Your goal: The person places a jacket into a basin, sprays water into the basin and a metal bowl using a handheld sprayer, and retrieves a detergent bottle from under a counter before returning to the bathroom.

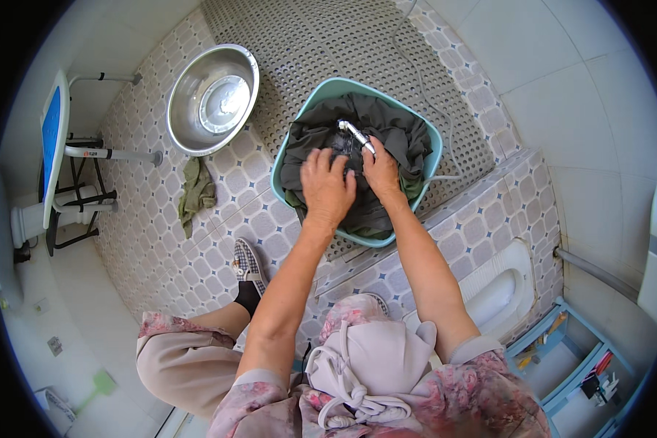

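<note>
A light teal plastic basin [436, 152] stands on a perforated grey mat, filled with dark grey cloth [390, 120] that looks wet. Some green fabric shows along its near edge. In my right hand [382, 173] is a small silver and white spray nozzle [357, 136], its head over the middle of the cloth. Water seems to run from it onto the fabric. My left hand [326, 186] lies on the cloth just left of the nozzle, fingers spread and holding nothing.
A steel bowl [185, 120] sits at the far left, near a crumpled olive rag [197, 196] on the tiles. A blue-seated stool [51, 146] stands left. The perforated mat [306, 44] carries a thin hose [422, 80]. A squat toilet [500, 288] and blue shelf [562, 350] lie right.
</note>
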`<state>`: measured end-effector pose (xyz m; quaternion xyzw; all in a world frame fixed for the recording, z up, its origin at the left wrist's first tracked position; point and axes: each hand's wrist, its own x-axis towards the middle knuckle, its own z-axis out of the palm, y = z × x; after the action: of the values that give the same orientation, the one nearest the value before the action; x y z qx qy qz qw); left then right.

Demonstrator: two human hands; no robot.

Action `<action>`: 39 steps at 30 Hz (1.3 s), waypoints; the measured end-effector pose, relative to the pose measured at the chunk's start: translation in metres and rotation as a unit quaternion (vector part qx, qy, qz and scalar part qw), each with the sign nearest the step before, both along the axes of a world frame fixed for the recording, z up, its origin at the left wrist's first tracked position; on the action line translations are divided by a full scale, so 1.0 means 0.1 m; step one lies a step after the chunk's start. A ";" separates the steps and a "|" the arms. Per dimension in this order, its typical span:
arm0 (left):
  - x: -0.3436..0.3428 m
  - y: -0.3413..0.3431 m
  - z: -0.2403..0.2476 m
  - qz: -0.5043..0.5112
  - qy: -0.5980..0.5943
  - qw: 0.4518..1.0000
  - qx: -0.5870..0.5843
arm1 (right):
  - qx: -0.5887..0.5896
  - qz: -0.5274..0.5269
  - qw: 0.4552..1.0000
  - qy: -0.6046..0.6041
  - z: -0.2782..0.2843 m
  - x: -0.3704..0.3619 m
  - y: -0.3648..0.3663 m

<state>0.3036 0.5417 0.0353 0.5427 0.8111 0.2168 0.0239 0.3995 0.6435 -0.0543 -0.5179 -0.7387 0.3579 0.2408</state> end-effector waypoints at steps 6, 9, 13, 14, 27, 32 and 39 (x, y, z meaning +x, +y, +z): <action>-0.15 -0.13 -0.33 -0.031 0.032 0.991 -0.127 | -0.070 -0.004 0.997 0.028 -0.17 0.06 0.07; -0.16 -0.13 -0.46 -0.025 0.032 0.982 -0.182 | -0.145 -0.023 0.986 0.079 0.06 0.05 -0.02; -0.21 -0.16 -0.52 -0.025 0.015 0.971 -0.238 | -0.208 -0.092 0.966 0.126 0.41 0.05 -0.18; -0.20 -0.14 -0.52 -0.026 0.012 0.971 -0.235 | -0.205 -0.093 0.966 0.124 0.43 0.09 -0.18; -0.21 -0.06 -0.55 -0.041 0.011 0.959 -0.279 | -0.193 -0.177 0.939 0.221 0.59 0.22 -0.30; -0.21 -0.07 -0.55 -0.038 0.015 0.956 -0.289 | -0.211 -0.167 0.941 0.204 0.63 0.20 -0.36; -0.20 -0.05 -0.55 -0.037 0.005 0.959 -0.281 | -0.218 -0.156 0.946 0.185 0.59 0.19 -0.36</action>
<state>0.2840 0.5367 -0.0193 0.5451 0.8186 -0.0233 0.1797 0.4189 0.6073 0.0043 -0.5910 -0.4952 0.5575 0.3077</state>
